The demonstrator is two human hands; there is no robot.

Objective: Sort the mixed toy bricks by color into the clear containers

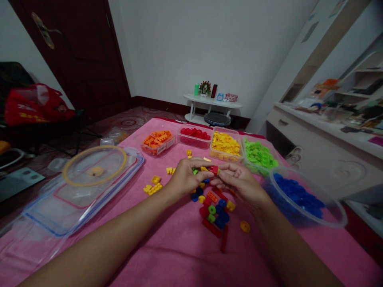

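Observation:
Both hands meet over the middle of a pink cloth, fingers closed around small toy building bricks. Between the fingertips shows a red brick [214, 170]. My left hand [190, 175] pinches it from the left, with bits of green and yellow brick near its fingers. My right hand [236, 181] grips from the other side, a speck of green at its fingertips. How the held pieces join is hidden. Below the hands lies a mixed heap of loose bricks, among them a blue brick [222, 219], an orange brick [212, 197] and a long red brick [224, 239].
Behind the hands stand tubs of orange [158, 139], red [195, 132], yellow [226, 144] and green bricks [259, 154]. A round tub of blue bricks [297, 197] is at right. Yellow bricks [153, 187] lie left of the hands, beside stacked clear lids [86, 195].

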